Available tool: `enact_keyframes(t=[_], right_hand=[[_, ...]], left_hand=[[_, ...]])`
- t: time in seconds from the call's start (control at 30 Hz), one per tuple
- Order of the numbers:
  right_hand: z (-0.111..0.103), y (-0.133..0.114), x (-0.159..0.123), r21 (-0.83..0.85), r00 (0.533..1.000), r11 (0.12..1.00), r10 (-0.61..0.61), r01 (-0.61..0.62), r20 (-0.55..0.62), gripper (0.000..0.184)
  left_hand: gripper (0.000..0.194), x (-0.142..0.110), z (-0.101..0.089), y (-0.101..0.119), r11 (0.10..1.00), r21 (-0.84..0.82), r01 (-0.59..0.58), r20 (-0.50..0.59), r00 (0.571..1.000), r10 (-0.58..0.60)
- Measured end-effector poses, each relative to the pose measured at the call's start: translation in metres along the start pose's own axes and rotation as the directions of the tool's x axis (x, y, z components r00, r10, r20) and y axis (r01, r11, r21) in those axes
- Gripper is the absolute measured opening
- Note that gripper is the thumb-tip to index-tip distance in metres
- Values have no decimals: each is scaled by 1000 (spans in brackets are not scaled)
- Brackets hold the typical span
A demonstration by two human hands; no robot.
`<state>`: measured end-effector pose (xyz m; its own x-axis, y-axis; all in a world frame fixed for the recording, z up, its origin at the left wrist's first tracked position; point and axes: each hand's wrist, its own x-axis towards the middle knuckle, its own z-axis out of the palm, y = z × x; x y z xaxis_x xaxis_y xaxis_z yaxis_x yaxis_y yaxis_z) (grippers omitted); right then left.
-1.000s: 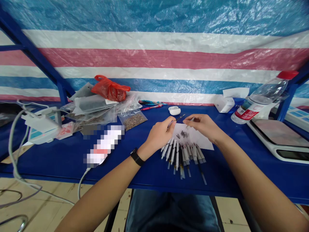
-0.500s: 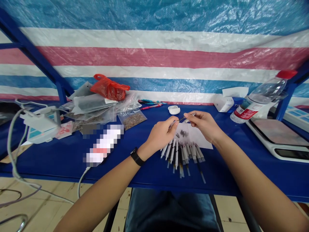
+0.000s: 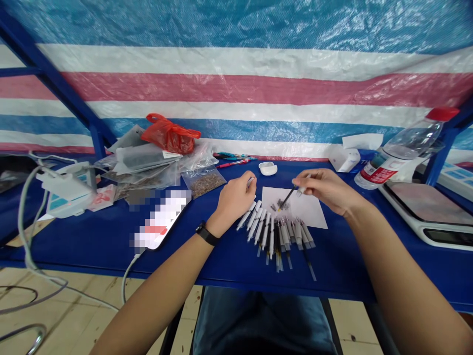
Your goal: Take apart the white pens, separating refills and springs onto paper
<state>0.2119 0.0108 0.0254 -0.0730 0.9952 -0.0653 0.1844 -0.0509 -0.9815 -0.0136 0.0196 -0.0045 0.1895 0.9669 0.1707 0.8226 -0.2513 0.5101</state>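
Dark refill (image 3: 287, 198) is clamped in R hand (image 3: 320, 187) over the paper (image 3: 309, 212), long axis slanting twd paper's near left; R hand's nearer ofc. L hand (image 3: 236, 195) is curled left of paper, contents can't be told tbh.

Soft, even light on the bench (image 3: 207, 236), crinkled glare on the striped sheet (image 3: 236, 59) behind it.
It's moderately bright in here, seemingly lit from above: the bench's underside and the lap (image 3: 229, 320) sink into shadow, and the white paper (image 3: 314, 212) stands out palest. Small sharp glints scatter over the sheet's upper blue band and the clear bottle (image 3: 410, 140). Both hands (image 3: 236, 199) look reasonably crisp, while the tiny springs (image 3: 283, 203) blur together. Toward the margins everything stretches, the bottle slanting outward and the forearms drawn long. Coarse square blocks mask the phone (image 3: 162, 219).
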Motion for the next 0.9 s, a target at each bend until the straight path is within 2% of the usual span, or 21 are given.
enact_keyframes(t=[0.07, 0.13, 0.3, 0.47, 0.7, 0.9], right_hand=[[3, -1, -4, -134, 986, 991, 51, -30, 160, 35], [6, -1, -6, -227, 953, 973, 96, -30, 288, 32], [10, 4, -8, -279, 871, 960, 112, 30, 478, 28], [9, 8, -6, -354, 843, 933, 131, 73, 521, 32], [5, 11, -3, -340, 852, 933, 81, 117, 517, 34], [8, 8, -6, -345, 815, 933, 117, 106, 567, 31]], left_hand=[[19, 1, 1, 0, 998, 58, 15, 29, 999, -17], [20, 1, 2, 0, 996, 87, 16, 54, 998, -21], [20, 1, 3, 1, 995, 100, 24, 64, 997, -30], [20, 0, 2, 2, 992, 117, 35, 59, 997, -42], [23, 0, -1, 3, 978, 199, 66, 40, 996, -76], [27, -1, -4, 3, 955, 287, 76, 58, 994, -96]])
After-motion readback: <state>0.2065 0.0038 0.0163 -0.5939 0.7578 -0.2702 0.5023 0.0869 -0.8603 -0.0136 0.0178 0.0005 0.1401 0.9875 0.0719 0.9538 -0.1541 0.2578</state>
